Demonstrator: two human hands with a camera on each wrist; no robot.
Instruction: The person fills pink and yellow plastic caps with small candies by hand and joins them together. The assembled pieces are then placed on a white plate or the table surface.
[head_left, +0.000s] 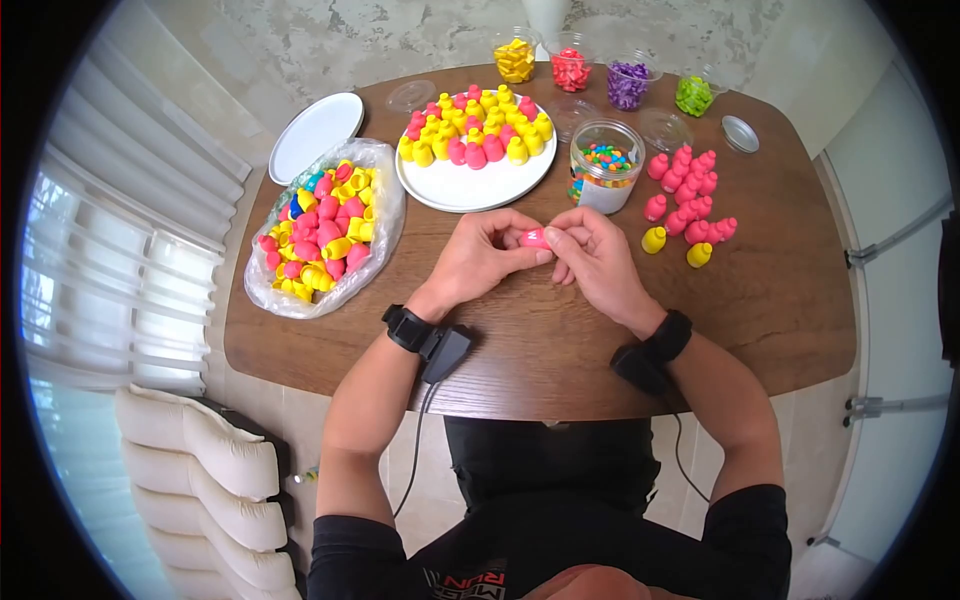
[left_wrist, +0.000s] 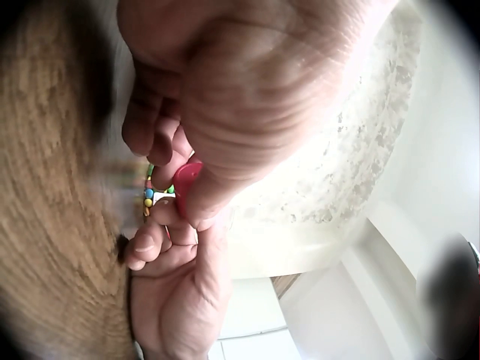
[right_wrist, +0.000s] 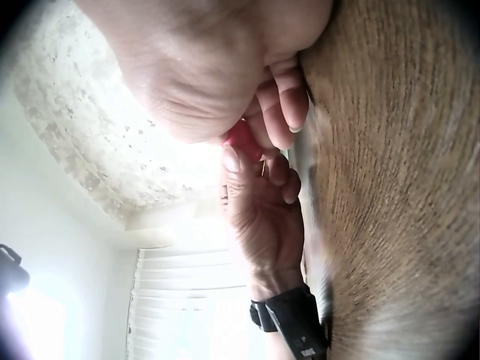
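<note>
Both hands meet over the middle of the table, in front of the candy jar (head_left: 607,195). Between them is a small pink plastic piece (head_left: 534,238) with white lettering, its round edge showing in the left wrist view. My left hand (head_left: 480,258) pinches one end between thumb and fingers. The thumb and fingers of my right hand (head_left: 603,262) pinch the other end. The right wrist view shows the pink piece (right_wrist: 242,139) partly hidden behind the fingers. The clear jar beyond holds small multicoloured candies and has a white label.
Left, a clear plastic bag (head_left: 388,215) holds loose pink, yellow and blue pieces. A white plate (head_left: 450,193) bears pink and yellow bottle shapes. Several pink bottles (head_left: 690,190) and yellow ones (head_left: 653,240) stand at right. Cups of coloured pieces (head_left: 628,88) line the back edge.
</note>
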